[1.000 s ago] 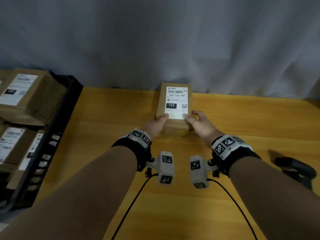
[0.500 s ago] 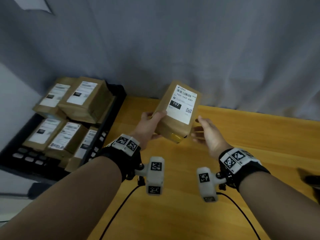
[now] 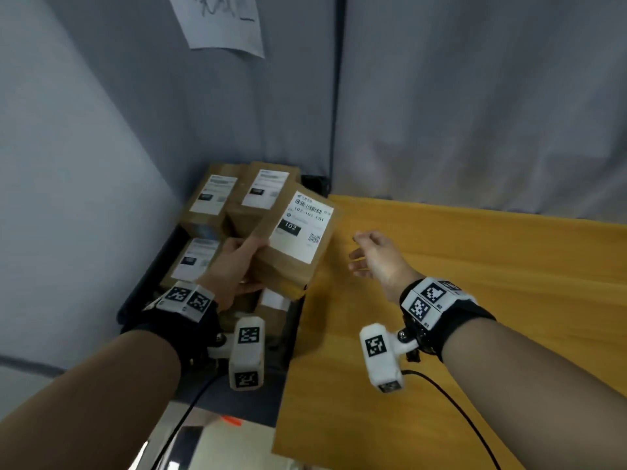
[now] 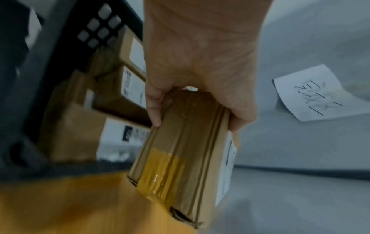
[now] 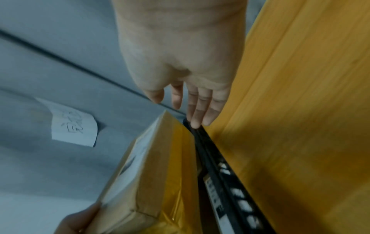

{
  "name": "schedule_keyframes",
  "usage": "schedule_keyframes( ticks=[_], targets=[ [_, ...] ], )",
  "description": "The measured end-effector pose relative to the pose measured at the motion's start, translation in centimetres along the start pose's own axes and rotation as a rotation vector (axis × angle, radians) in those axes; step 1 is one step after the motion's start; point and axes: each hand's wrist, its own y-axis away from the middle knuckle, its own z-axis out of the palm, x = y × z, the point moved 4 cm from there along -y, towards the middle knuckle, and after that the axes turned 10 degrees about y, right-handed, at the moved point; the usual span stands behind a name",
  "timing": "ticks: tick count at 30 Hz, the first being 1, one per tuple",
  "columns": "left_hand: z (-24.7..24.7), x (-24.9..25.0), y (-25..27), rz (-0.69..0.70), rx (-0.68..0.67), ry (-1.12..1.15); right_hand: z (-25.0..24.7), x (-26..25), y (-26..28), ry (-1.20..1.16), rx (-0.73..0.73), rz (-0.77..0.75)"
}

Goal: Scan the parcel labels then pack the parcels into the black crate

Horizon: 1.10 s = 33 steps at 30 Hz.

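Note:
My left hand grips one end of a brown cardboard parcel with a white label marked 102, thumb on the label side and fingers underneath. The parcel hangs tilted above the black crate, which stands left of the wooden table and holds several labelled brown parcels. My right hand floats over the table edge just right of the parcel, fingers straight and holding nothing. In the right wrist view the right hand has its fingers spread above the crate's rim.
The yellow wooden table fills the right side. Grey curtain walls close in behind and to the left, with a handwritten paper sheet pinned up. A black cable trails from my right wrist across the table.
The parcel has been lifted off the table and carried left over the crate. My right hand has let go of it and now hangs free; only the left hand holds it.

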Motion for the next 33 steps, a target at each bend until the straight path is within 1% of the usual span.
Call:
schedule_keyframes(
  ticks=[5, 7, 9, 11, 13, 15, 18, 20, 22, 26, 28, 30, 33],
  targets=[
    [-9.8, -2.1, -2.8, -0.077, 0.133, -0.016, 7.6, 0.4, 0.6, 0.018, -0.054, 0.067],
    [-12.7, -2.7, -3.8, -0.09, 0.178, -0.014, 9.7, 0.5, 0.7, 0.042, -0.053, 0.085],
    [-14.4, -3.1, -5.0, -0.107, 0.179, 0.01, 11.3, 0.6, 0.4, 0.065, -0.05, 0.099],
    [-14.4, -3.1, -6.0, -0.119, 0.135, 0.005, 12.6, 0.7, -0.1, 0.078, -0.049, 0.114],
    [-13.4, -3.3, -6.8, -0.155, 0.091, -0.008, 13.5, 0.7, -0.5, 0.086, -0.038, 0.129],
    [-12.1, -3.8, -7.4, -0.202, 0.059, -0.065, 14.3, 0.7, -0.8, 0.088, -0.027, 0.135],
    [-11.2, -4.9, -8.1, -0.217, 0.043, -0.199, 14.9, 0.8, -0.9, 0.129, -0.026, 0.137],
    [-11.2, -5.3, -8.6, -0.196, 0.047, -0.266, 15.0, 0.8, -0.9, 0.144, -0.024, 0.139],
    [-11.6, -5.2, -9.1, -0.154, 0.082, -0.346, 14.8, 0.7, -0.9, 0.156, -0.02, 0.14],
    [-12.4, -3.9, -9.8, -0.042, 0.13, -0.593, 13.9, 0.3, -0.6, 0.158, -0.018, 0.142],
    [-12.3, -3.0, -9.6, -0.005, 0.178, -0.686, 13.5, 0.2, -0.3, 0.191, -0.017, 0.142],
    [-11.7, -2.3, -9.2, 0.015, 0.213, -0.738, 12.8, -0.1, 0.0, 0.242, -0.022, 0.119],
    [-10.2, -0.8, -8.3, 0.09, 0.246, -0.718, 11.0, -0.4, 0.4, 0.3, 0.001, 0.079]
  ],
)
